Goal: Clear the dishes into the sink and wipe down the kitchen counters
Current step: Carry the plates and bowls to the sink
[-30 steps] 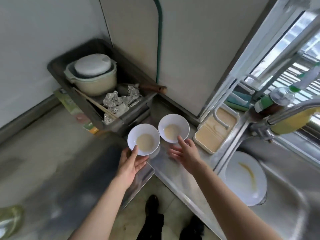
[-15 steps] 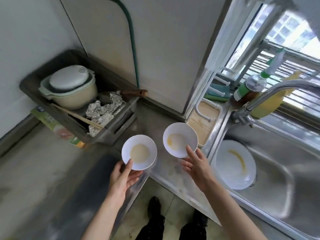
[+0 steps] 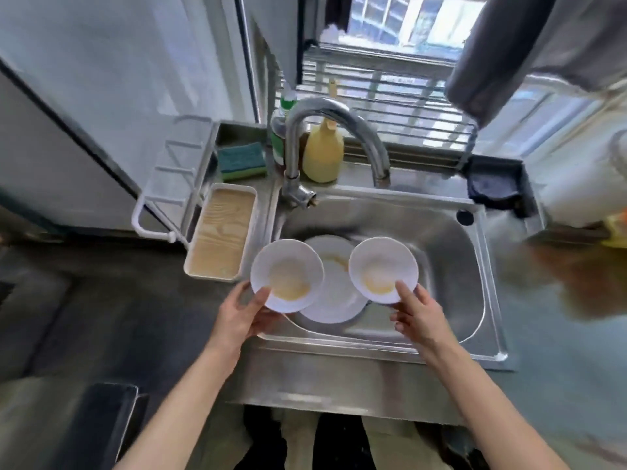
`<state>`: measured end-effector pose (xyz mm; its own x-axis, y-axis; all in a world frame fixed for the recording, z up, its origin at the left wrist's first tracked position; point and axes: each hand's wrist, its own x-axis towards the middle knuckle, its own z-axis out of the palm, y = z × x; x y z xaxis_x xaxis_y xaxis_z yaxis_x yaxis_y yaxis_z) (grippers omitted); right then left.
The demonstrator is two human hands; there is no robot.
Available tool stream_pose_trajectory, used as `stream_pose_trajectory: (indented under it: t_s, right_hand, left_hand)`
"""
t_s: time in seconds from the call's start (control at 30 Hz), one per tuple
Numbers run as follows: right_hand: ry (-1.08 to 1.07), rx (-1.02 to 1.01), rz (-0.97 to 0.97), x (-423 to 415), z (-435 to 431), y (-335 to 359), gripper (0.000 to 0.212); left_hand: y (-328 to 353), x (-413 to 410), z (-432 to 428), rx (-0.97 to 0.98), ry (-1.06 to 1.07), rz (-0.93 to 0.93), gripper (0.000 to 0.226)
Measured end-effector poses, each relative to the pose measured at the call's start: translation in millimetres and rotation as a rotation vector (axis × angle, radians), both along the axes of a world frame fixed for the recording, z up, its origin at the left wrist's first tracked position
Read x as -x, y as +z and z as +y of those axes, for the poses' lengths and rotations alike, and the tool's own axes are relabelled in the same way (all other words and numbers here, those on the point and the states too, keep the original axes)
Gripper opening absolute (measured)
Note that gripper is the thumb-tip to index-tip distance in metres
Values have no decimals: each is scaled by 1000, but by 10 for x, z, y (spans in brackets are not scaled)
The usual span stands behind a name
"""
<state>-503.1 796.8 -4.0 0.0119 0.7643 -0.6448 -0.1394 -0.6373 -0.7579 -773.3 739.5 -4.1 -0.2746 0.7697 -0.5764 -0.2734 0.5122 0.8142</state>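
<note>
Look: over the sink, the left hand pinches one soiled bowl at the plate's nine o'clock. The right hand grips the second bowl at three. Both are held level, likely to keep the dregs in.

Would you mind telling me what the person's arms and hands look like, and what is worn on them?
The left arm and the right arm are bare, with no sleeves in view. The left hand and the right hand wear no gloves, and no ring, watch or bracelet shows.
</note>
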Motion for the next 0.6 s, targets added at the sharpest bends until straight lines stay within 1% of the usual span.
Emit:
stream_pose_trajectory:
  t_s: [0.1, 0.23, 0.37, 0.5, 0.6]
  right_hand:
    - [-102, 60, 18, -376, 215, -278, 17]
    - [-245, 183, 40, -632, 496, -756, 25]
    - [-366, 264, 48, -717, 698, -1238, 22]
    - [-392, 300, 59, -772, 798, -1572, 22]
    - [-315, 316, 49, -819, 889, -1689, 24]
  left_hand:
    - [-82, -393, 319, 14, -26, -24, 39]
    - [-311, -878, 554, 71, -77, 4, 48]
    - [-488, -1228, 628, 133, -10, 6, 45]
    - [-549, -1392, 634, 156, 69, -6, 46]
    - [-589, -1483, 634, 156, 98, -16, 45]
